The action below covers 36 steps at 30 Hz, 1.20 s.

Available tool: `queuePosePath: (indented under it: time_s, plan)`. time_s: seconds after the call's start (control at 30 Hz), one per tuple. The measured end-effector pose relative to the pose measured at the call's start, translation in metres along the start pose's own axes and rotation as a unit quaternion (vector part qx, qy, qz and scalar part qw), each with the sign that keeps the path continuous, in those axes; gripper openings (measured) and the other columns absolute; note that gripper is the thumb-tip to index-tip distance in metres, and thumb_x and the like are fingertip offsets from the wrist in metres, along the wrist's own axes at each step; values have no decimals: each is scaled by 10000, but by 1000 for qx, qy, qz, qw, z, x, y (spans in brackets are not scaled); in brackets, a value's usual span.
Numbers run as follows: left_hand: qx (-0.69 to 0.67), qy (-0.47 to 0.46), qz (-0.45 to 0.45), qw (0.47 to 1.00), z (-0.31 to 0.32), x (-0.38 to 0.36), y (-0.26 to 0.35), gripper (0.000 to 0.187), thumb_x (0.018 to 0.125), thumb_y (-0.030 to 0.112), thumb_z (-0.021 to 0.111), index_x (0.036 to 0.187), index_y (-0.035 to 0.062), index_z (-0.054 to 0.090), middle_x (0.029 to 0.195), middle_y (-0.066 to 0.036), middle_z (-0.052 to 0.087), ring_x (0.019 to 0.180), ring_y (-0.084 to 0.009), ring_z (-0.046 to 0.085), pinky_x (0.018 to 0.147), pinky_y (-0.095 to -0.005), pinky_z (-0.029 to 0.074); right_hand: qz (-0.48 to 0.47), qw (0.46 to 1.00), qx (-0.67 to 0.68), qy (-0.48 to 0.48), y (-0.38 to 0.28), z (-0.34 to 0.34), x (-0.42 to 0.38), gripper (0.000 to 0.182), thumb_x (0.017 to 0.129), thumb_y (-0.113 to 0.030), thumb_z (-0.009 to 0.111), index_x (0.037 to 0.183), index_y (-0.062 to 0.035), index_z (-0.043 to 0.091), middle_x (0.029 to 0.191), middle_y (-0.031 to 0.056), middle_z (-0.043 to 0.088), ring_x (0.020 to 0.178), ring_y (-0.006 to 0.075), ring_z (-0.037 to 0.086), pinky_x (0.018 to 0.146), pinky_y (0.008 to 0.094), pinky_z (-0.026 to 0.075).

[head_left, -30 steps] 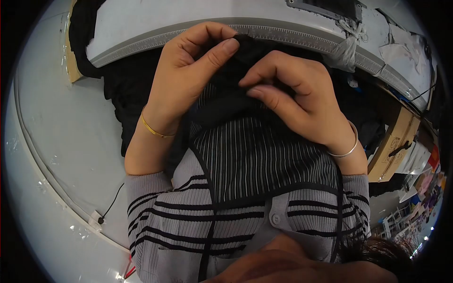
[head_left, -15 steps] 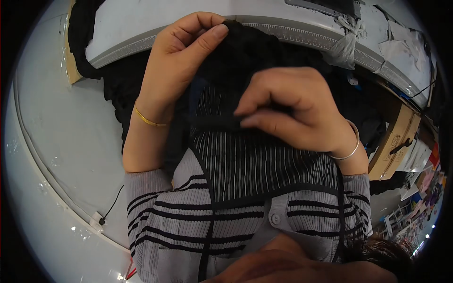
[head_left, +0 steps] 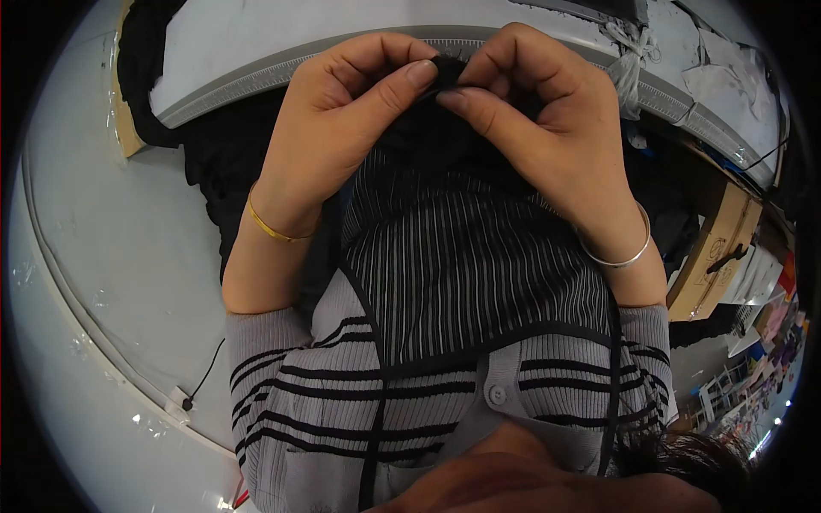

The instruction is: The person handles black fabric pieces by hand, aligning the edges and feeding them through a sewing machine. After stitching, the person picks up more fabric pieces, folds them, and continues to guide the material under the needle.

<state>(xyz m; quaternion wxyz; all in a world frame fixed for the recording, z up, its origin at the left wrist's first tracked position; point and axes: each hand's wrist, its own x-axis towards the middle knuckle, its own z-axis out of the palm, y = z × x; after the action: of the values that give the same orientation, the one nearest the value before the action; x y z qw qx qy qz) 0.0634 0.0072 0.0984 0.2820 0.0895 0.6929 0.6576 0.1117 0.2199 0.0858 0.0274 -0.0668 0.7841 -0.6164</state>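
Note:
A piece of black fabric [head_left: 448,73] is pinched between my two hands, close to the table's front edge. My left hand [head_left: 363,98], with a gold bangle on its wrist, grips it between thumb and index finger. From the other side my right hand [head_left: 543,107], wearing a silver bangle, pinches the same fabric with thumb and fingertips. The fingertips of both hands are only a small gap apart. More dark cloth hangs below the hands over my lap, beside the striped apron [head_left: 479,265]; its folds are hard to make out.
The white table [head_left: 342,21] has a measuring scale [head_left: 248,90] along its front edge. A knotted plastic strip [head_left: 631,73] hangs at the right. Beyond my right arm stands a cardboard box [head_left: 717,252]. At lower left, a plug with a black cable [head_left: 188,402] lies by the wall.
My right hand has moved up and away from my chest to meet the left at the black fabric. My left hand has stayed nearly in place, shifting slightly right.

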Motion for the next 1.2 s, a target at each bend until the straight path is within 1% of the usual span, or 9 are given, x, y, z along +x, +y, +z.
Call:
queuePosePath:
  time_s: [0.07, 0.23, 0.4, 0.47, 0.5, 0.57, 0.6, 1.13, 1.2]
  plan:
    - [7, 11, 33, 999, 4, 1, 0, 205, 990, 119, 683, 1154, -2, 701, 1005, 2, 706, 940, -58, 636, 853, -197, 509, -17, 1000, 4, -2, -3, -2, 2, 109, 907, -43, 748, 893, -32, 640, 777, -52, 619, 697, 7, 549, 635, 161, 437]
    - [7, 4, 49, 999, 7, -1, 3, 197, 975, 112, 704, 1137, 0, 708, 998, -5, 708, 920, -64, 639, 837, -198, 512, 32, 999, 16, -19, -7, -5, 2, 110, 924, -82, 746, 893, -41, 649, 811, -42, 638, 721, 14, 556, 668, 167, 435]
    - [58, 0, 46, 997, 4, 1, 6, 165, 968, 112, 719, 1091, 2, 725, 992, 3, 706, 888, -41, 624, 786, -191, 502, 31, 999, 32, 30, -8, -5, -1, 107, 926, -87, 746, 898, -41, 653, 819, -40, 641, 731, 16, 557, 681, 169, 436]
    - [73, 25, 24, 997, 0, 4, 9, 162, 916, 108, 757, 1043, 11, 732, 952, -12, 707, 839, -82, 645, 742, -223, 506, 30, 998, 38, 46, -4, -10, -1, 106, 927, -88, 745, 900, -42, 654, 823, -40, 642, 735, 17, 558, 687, 170, 436]
    - [71, 27, 26, 997, -7, 8, 12, 162, 916, 108, 757, 1043, 11, 732, 952, -12, 707, 839, -82, 645, 742, -223, 506, 28, 997, 40, 54, 0, -19, -5, 105, 928, -89, 745, 901, -42, 655, 825, -39, 643, 737, 17, 558, 689, 171, 437]
    - [118, 32, 120, 985, -24, 16, 20, 126, 991, 86, 679, 1090, 12, 703, 1013, 15, 700, 920, -48, 625, 827, -191, 502, 24, 997, 43, 64, 13, -29, 1, 104, 929, -91, 745, 903, -42, 657, 828, -39, 644, 741, 18, 559, 695, 172, 437]
    - [164, 38, 156, 973, -24, 23, 33, 142, 958, 80, 703, 1083, 13, 708, 992, -14, 714, 881, -96, 651, 793, -221, 514, 21, 997, 45, 67, 19, -35, 4, 103, 930, -92, 745, 904, -42, 658, 830, -38, 644, 742, 19, 559, 698, 172, 437]
    - [306, 152, 263, 902, -39, -5, 28, 175, 938, 91, 717, 1098, 19, 710, 982, -26, 713, 870, -127, 657, 786, -240, 518, -63, 986, 54, 148, -18, -38, 30, 96, 938, -105, 742, 922, -44, 670, 858, -34, 653, 773, 26, 564, 741, 179, 440]
    - [322, 168, 277, 889, -42, -8, 28, 180, 936, 93, 718, 1100, 20, 710, 981, -28, 713, 868, -132, 657, 785, -242, 519, -64, 985, 108, 122, -20, -53, 27, 84, 949, -112, 734, 969, -41, 693, 900, -35, 662, 820, 34, 571, 797, 185, 432]
